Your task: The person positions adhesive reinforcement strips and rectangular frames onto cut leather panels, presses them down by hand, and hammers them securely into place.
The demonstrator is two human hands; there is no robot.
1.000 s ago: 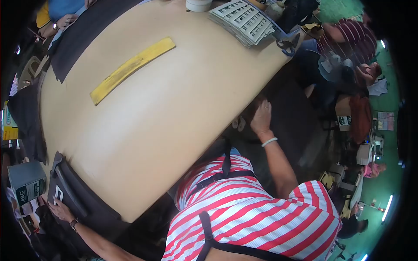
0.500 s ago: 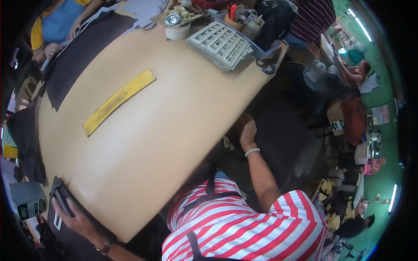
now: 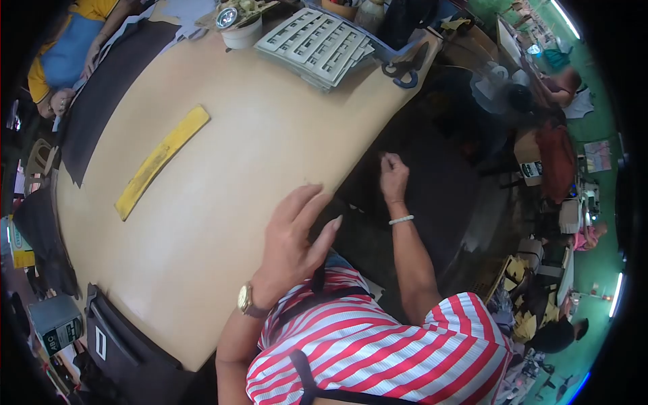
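Note:
My left hand [image 3: 291,237], with a watch on the wrist, is over the table's near edge, fingers apart and holding nothing. Beyond that edge, my right hand [image 3: 393,179], wearing a pale bracelet, is closed in front of a large dark sheet [image 3: 432,196]; whatever is between its fingers is too small to make out. A curved yellow strip [image 3: 162,162] lies on the tan table [image 3: 202,256]. At the lower left, a dark piece with a white rectangular frame [image 3: 101,343] hangs over the table's edge.
Stacked pale slotted plates [image 3: 316,48], a white tub [image 3: 243,35] and dark-handled scissors [image 3: 406,71] sit at the far side. Dark material [image 3: 118,88] lies at the left, beside a person in yellow and blue [image 3: 64,61]. Other people are at the right.
My left hand has left the dark piece at the lower left and come across to the near edge, now empty. My right hand has risen slightly. The whole view has shifted a little.

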